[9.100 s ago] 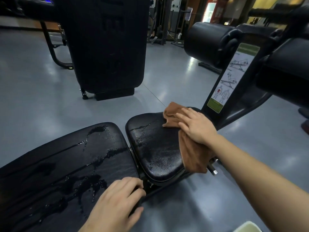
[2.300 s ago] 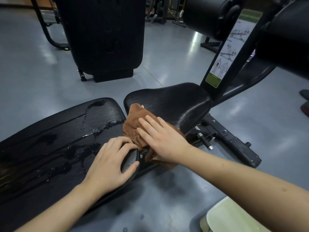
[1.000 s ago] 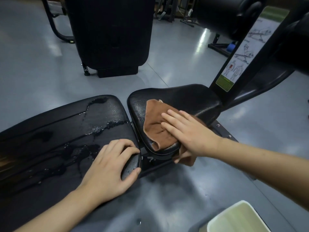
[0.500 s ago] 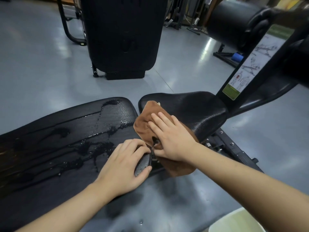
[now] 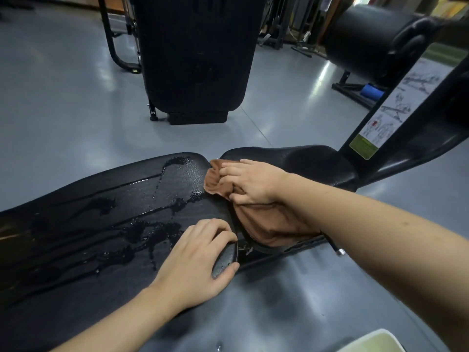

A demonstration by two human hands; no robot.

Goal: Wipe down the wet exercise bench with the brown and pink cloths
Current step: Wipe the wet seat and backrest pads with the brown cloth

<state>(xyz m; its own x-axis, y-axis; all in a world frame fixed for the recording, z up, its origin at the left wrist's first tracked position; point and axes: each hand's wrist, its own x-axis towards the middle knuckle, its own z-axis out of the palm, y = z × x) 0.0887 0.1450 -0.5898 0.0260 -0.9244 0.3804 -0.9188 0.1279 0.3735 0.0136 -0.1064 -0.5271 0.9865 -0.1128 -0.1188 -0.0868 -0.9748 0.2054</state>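
Head view: right hand (image 5: 250,182) bunches soft brown cloth (image 5: 264,222); left hand (image 5: 200,257) grips pebbled, wet bench pad (image 5: 101,224).

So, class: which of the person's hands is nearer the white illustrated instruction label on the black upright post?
Right. The right hand presses the brown cloth just left of the instruction label; the left hand grips the long wet pad farther away.
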